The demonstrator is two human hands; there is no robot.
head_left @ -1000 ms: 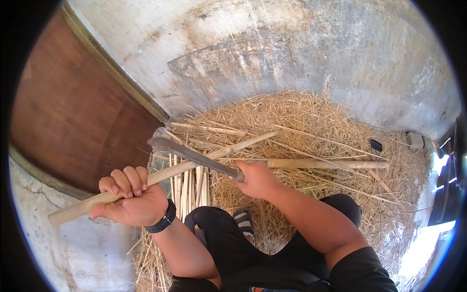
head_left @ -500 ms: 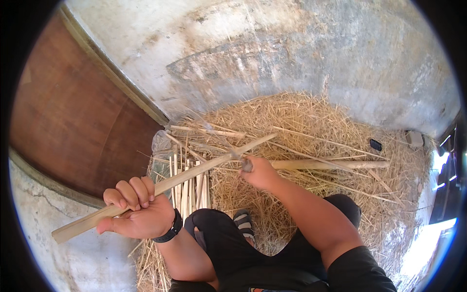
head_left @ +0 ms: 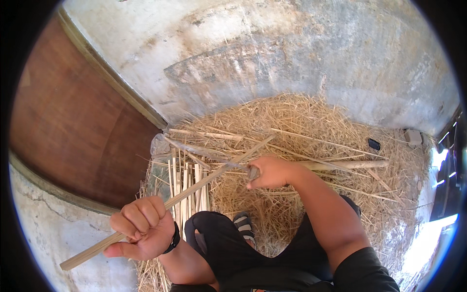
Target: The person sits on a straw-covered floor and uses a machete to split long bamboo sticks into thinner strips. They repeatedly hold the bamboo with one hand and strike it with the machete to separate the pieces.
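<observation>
My left hand (head_left: 143,229), with a black band on its wrist, is closed around a long pale bamboo strip (head_left: 197,187). The strip slants from the lower left up to the middle, a narrow face turned up. In my right hand (head_left: 273,172) is the short handle of a large knife (head_left: 206,154). Its grey blade, partly blurred, points left and slightly away from me. Blade and strip cross just left of my right hand; whether they touch I cannot tell. Beyond the left wrist lie several split bamboo strips (head_left: 197,177), side by side.
Straw (head_left: 301,119) covers the floor, with a thick bamboo pole (head_left: 340,165) and thin sticks on it. A small black object (head_left: 373,144) and a grey block (head_left: 413,137) lie at the right. A stained wall (head_left: 292,58) rises behind; a brown door panel (head_left: 82,117) is at left.
My left hand has moved down and slightly right, and the strip has turned to show a narrower face. My right hand has shifted a little right, and the blade now shows more plainly.
</observation>
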